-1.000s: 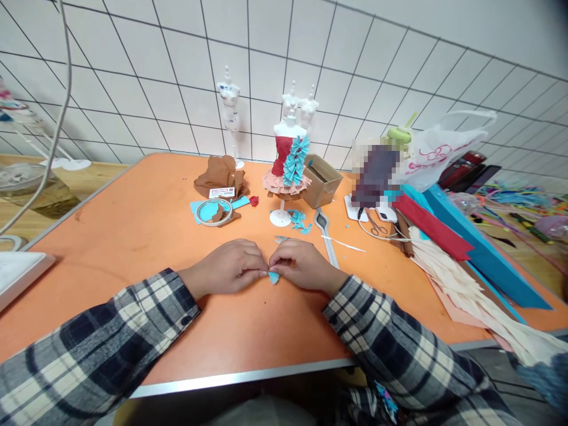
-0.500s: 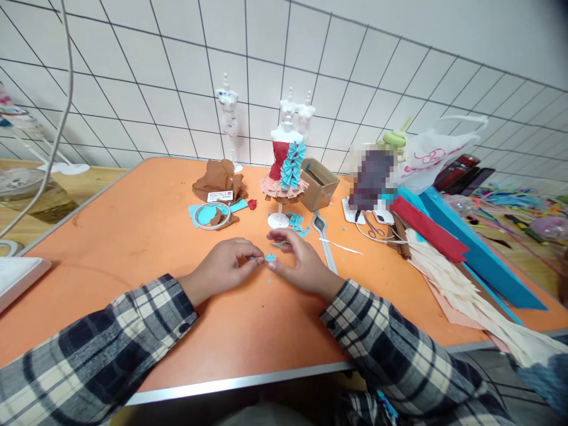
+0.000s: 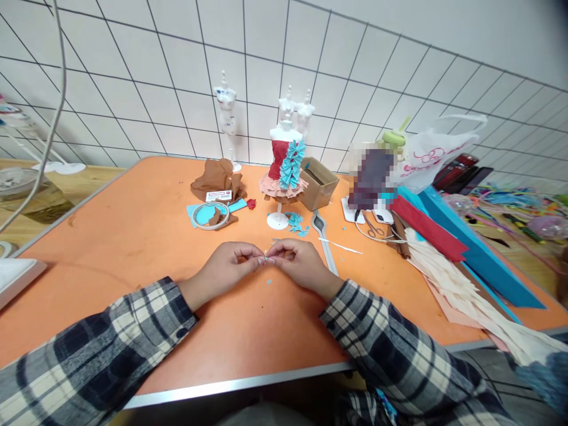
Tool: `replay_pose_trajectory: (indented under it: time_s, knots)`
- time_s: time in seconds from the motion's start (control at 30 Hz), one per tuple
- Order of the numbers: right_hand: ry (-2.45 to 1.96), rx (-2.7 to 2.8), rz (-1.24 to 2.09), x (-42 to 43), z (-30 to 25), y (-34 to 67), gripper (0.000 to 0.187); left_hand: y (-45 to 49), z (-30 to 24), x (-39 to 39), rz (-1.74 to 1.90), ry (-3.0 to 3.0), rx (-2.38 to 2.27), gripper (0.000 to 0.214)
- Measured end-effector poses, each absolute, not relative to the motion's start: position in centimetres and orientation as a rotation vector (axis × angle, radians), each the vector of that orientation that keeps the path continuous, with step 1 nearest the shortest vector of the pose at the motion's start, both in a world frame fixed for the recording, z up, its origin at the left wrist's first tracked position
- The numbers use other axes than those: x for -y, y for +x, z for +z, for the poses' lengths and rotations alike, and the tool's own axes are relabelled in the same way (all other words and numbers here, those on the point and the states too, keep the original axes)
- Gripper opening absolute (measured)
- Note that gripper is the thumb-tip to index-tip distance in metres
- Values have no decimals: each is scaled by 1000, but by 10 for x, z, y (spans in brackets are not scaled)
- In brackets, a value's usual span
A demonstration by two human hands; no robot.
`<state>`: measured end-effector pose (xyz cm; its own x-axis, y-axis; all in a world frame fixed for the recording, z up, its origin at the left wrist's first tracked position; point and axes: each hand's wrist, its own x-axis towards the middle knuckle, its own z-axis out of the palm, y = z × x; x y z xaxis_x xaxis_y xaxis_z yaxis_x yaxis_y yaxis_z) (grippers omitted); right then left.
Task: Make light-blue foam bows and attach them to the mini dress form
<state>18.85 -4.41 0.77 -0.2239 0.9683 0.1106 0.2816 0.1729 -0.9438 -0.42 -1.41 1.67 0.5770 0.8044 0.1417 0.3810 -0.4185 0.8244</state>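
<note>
My left hand (image 3: pixel 228 266) and my right hand (image 3: pixel 299 265) meet fingertip to fingertip above the orange table. Both pinch a small piece of blue crepe paper (image 3: pixel 266 258), which is mostly covered by the fingers. Just beyond them stands a small white dress form (image 3: pixel 286 135) in a red bodice, a pink ruffled skirt and a blue ruffle strip (image 3: pixel 293 165). Blue paper pieces (image 3: pixel 296 223) lie by its base. A tiny blue scrap (image 3: pixel 268 282) rests on the table nearer to me.
Brown paper (image 3: pixel 213 178), a tape roll (image 3: pixel 210 216) and a small cardboard box (image 3: pixel 318 183) lie towards the back. At the right are scissors (image 3: pixel 373 228), cream paper strips (image 3: pixel 437 272), a red paper roll (image 3: pixel 428 228) and blue sheets (image 3: pixel 488 260). Bare dress forms (image 3: pixel 227 112) stand behind.
My right fingers have closed in and now pinch the blue paper piece together with my left hand; before, they were apart beside it. Less of the piece shows now.
</note>
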Motion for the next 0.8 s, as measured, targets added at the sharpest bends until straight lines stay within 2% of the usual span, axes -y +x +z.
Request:
replay_pose_trajectory:
  time_s: [0.13, 0.37, 0.63, 0.8]
  knots:
    - [-1232, 1525, 1251, 43, 9, 187, 32, -3, 20, 16, 693, 1957, -926, 27]
    - [-1127, 1422, 1430, 40, 2, 188, 33, -4, 16, 14, 672, 1933, -880, 29]
    - [-1028, 1550, 1227, 40, 2, 187, 9, -6, 12, 6, 640, 1718, -846, 26]
    - [-1107, 1794, 848, 45, 5, 191, 13, -7, 11, 5, 632, 1581, -834, 22]
